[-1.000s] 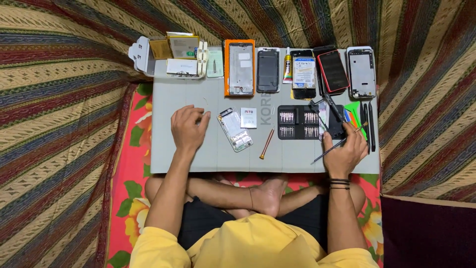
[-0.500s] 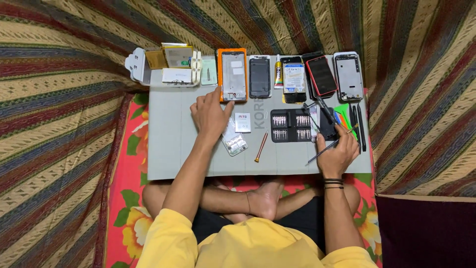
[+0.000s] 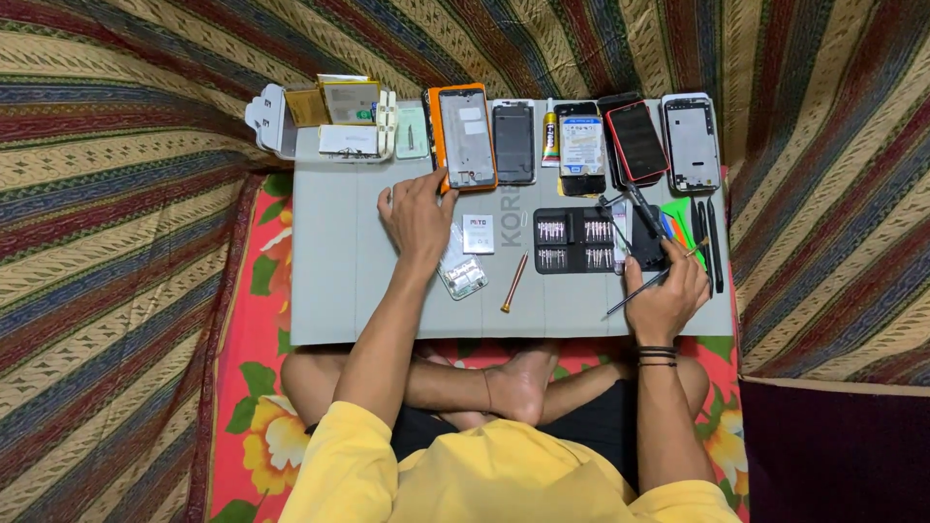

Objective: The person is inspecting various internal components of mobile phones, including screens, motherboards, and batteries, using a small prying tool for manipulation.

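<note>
Left hand (image 3: 418,215) flat, fingers spread, tips touching bottom edge of orange-framed phone (image 3: 464,138), gripping nothing. Right hand (image 3: 666,300) closed around thin metal tweezers (image 3: 651,282). Both on grey bench (image 3: 334,281). Right of orange-framed phone: row of more phones, black one (image 3: 512,141) first. Below it: small white card (image 3: 478,233), phone part (image 3: 462,276), copper screwdriver (image 3: 513,283), black bit case (image 3: 573,241). Left of it: small boxes (image 3: 334,114).

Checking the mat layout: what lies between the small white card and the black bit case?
In the head view, only bare grey mat with printed lettering separates the small white card from the black bit case; the copper-tipped tool lies lower.
</note>
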